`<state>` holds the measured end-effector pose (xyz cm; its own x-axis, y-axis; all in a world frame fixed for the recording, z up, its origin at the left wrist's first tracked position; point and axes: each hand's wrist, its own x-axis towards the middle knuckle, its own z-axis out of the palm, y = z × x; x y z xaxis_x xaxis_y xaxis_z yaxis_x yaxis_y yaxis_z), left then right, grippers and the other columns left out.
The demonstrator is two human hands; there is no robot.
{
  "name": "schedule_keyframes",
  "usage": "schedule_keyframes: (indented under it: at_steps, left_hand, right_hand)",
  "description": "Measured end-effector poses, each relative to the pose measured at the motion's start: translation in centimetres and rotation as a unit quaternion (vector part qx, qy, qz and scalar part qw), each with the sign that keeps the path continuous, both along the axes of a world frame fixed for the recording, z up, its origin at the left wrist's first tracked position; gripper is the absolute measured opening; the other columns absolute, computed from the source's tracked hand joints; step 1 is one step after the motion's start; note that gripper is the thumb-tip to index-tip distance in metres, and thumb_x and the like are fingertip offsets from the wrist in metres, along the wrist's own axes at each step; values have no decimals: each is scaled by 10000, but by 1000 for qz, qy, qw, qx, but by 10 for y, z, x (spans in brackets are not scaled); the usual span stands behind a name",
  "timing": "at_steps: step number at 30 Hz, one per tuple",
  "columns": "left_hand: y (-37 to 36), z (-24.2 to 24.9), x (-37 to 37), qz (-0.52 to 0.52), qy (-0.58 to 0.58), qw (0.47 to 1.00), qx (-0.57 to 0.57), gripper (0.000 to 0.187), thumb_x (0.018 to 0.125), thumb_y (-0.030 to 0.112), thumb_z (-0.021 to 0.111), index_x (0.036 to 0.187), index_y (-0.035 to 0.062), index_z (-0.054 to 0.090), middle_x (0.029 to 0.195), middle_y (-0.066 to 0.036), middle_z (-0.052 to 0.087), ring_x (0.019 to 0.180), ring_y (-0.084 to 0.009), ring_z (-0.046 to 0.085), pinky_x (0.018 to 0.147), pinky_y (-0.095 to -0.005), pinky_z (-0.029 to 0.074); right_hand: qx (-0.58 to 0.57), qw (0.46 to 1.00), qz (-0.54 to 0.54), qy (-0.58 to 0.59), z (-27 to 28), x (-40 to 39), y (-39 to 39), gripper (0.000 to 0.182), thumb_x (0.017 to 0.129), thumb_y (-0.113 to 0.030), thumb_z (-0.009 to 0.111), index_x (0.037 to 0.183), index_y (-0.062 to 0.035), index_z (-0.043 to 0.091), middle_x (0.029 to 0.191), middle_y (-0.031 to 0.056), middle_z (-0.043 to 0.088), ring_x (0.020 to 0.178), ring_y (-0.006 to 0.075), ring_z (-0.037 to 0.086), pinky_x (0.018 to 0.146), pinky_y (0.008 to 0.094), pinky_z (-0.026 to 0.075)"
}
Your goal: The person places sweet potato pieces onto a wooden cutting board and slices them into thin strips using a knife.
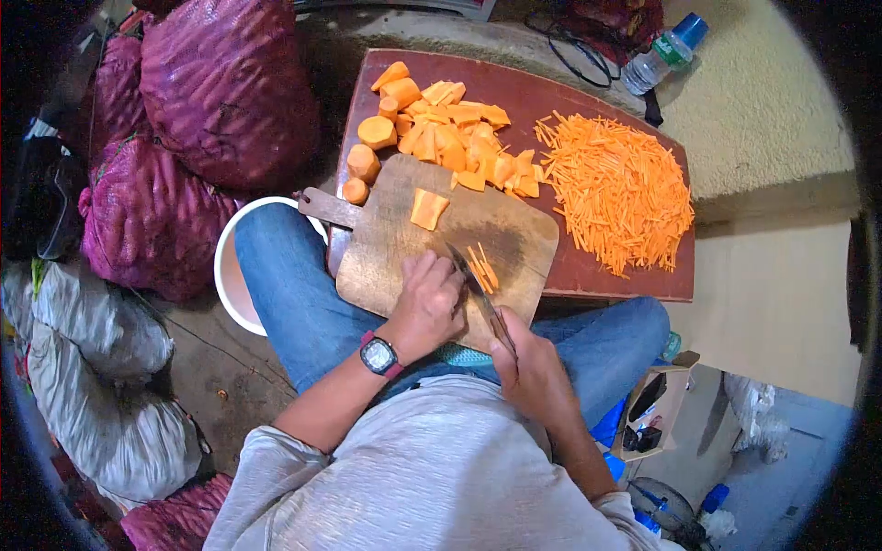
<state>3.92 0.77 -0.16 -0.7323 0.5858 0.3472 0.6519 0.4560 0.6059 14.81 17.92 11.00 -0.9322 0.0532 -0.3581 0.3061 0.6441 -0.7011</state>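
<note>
My right hand [536,372] grips a knife [484,296] by its handle, the blade angled over the wooden cutting board [381,243]. Close against the blade's left side, my left hand [429,298] presses down on the board with curled fingers; whatever lies beneath them is hidden. Several thin carrot strips [482,269] rest just right of the blade. A flat carrot slice [428,209] lies farther up the board. Beyond the board are carrot chunks and slices [446,138], and to the right a large heap of carrot shreds [616,193].
The board rests partly on a red-brown table [524,87] and over my lap. A white bucket [230,275] stands by my left leg. Purple mesh sacks [225,92] fill the left side. A plastic bottle [657,64] and a cardboard box [661,413] are at right.
</note>
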Motion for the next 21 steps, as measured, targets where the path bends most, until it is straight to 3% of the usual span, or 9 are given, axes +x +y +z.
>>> schedule_keyframes:
  at_steps: [1, 5, 8, 10, 16, 21]
  left_hand:
    - [1, 0, 1, 3, -2, 1000, 1, 356, 694, 49, 796, 1044, 11, 739, 1006, -142, 596, 1022, -369, 560, 891, -496, 430]
    - [5, 4, 1, 10, 24, 999, 30, 276, 741, 75, 801, 1005, 20, 740, 984, -128, 600, 1013, -356, 569, 890, -494, 427]
    - [13, 11, 3, -6, 50, 999, -3, 311, 753, 116, 819, 1040, 27, 739, 1011, -119, 609, 1016, -343, 567, 899, -488, 418]
    - [23, 10, 2, -39, 69, 997, -18, 374, 737, 133, 830, 1086, 37, 736, 1030, -104, 615, 1023, -328, 563, 917, -487, 404]
    - [25, 12, -1, -69, 89, 992, -59, 434, 715, 153, 831, 1126, 48, 739, 1030, -81, 613, 1034, -308, 555, 929, -494, 389]
    - [27, 10, 1, -65, 82, 993, -51, 408, 728, 161, 817, 1111, 36, 751, 1037, -74, 617, 1039, -304, 556, 943, -501, 388]
  right_hand:
    - [8, 1000, 6, -25, 2, 2, 3, 452, 1048, -175, 604, 1478, -77, 505, 1102, 351, 703, 1021, 553, 694, 842, 606, 556]
    - [5, 999, -17, 32, 5, 13, 18, 437, 1046, -174, 617, 1465, -85, 530, 1072, 337, 710, 1000, 539, 701, 818, 586, 565]
    - [-1, 998, -53, 26, 11, 23, 30, 394, 1046, -168, 626, 1424, -80, 554, 1041, 316, 716, 982, 514, 719, 794, 562, 571]
    - [38, 998, -16, 52, 3, 32, 39, 382, 1048, -166, 631, 1414, -83, 559, 1024, 299, 720, 957, 482, 739, 775, 553, 578]
    - [50, 997, -8, 61, 1, 46, 41, 385, 1054, -162, 616, 1424, -80, 544, 1028, 284, 724, 946, 492, 729, 782, 568, 582]
    - [15, 999, -9, 41, -7, 12, 36, 386, 1056, -156, 607, 1420, -54, 532, 1030, 285, 723, 956, 503, 723, 789, 566, 582]
